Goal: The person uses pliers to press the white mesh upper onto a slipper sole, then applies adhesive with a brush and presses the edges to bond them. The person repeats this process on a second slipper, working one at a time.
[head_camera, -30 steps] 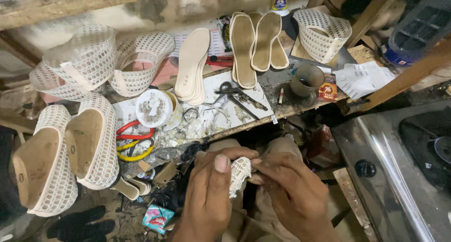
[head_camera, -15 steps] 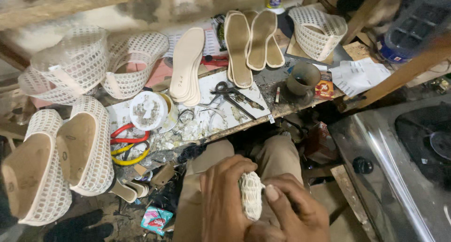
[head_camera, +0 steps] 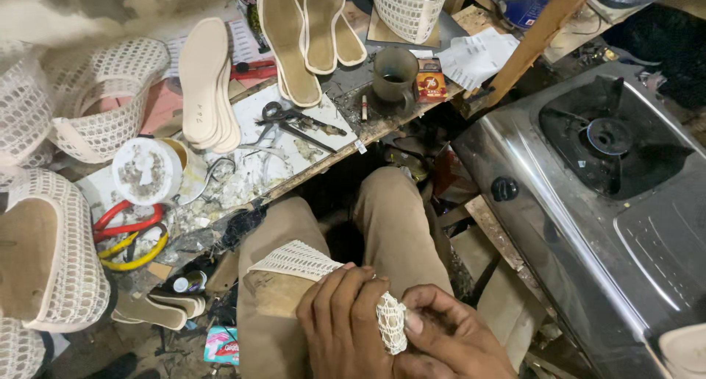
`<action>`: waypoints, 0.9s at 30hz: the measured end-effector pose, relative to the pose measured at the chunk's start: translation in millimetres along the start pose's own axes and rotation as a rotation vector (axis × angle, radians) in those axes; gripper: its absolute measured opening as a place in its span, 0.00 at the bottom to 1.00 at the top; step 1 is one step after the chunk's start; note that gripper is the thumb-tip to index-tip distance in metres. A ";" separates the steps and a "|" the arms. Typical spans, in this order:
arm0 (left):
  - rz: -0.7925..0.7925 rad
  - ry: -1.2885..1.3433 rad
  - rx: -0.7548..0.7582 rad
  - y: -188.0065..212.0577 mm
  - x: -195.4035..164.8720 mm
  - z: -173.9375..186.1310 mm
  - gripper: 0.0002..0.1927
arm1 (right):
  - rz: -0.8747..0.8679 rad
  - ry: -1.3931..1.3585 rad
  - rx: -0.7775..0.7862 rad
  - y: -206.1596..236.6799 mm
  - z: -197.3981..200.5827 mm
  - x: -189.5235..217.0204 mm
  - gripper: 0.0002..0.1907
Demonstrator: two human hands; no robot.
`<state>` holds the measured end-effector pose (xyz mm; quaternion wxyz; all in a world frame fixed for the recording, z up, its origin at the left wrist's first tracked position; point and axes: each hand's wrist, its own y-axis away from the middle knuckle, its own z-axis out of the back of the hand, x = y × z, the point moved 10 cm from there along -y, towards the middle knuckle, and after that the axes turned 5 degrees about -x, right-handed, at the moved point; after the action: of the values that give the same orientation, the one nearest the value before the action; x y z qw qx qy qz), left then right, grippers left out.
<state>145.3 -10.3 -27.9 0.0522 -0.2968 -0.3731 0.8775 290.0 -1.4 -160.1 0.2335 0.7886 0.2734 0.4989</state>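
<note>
Both my hands are low in the head view, over my lap. My left hand (head_camera: 342, 324) and my right hand (head_camera: 448, 338) together grip a small rolled piece of white mesh fabric (head_camera: 392, 322), held upright between the fingers. The thumb of my right hand presses on its side. A flat strip of the same white mesh on a tan backing (head_camera: 290, 265) lies across my left thigh, just under my left hand. My tan trousers (head_camera: 390, 217) fill the space beneath.
A cluttered workbench (head_camera: 368, 132) carries scissors (head_camera: 283, 118), pale insoles (head_camera: 209, 81), tan insoles (head_camera: 294, 33), a dark cup (head_camera: 393, 73), a white tub (head_camera: 147, 169) and white mesh shoe uppers (head_camera: 95, 92). A steel gas stove (head_camera: 588, 165) stands at the right. Mesh-covered soles (head_camera: 44, 254) lie left.
My hands have dropped toward my lap and the view has tilted down. The mesh piece, loosely held a second ago, is now rolled tight and upright between both hands.
</note>
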 end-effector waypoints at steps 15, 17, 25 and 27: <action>0.008 0.023 -0.037 -2.8 1.4 22.6 0.34 | 0.164 0.012 -0.137 10.6 -5.6 -5.8 0.14; 0.004 0.029 -0.023 -0.1 1.7 22.8 0.35 | 0.165 -0.048 -0.077 13.0 -14.1 -4.4 0.13; 0.042 0.110 -0.062 2.1 9.7 35.8 0.33 | 0.106 -0.023 0.213 14.5 -54.5 -7.3 0.14; 0.077 0.120 -0.059 1.8 12.7 38.2 0.33 | 0.096 0.000 0.139 12.7 -49.5 -10.9 0.15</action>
<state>113.8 -31.5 -14.4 0.0318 -0.3642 -0.3831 0.8483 243.4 -13.3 -139.7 0.1541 0.8152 0.2694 0.4891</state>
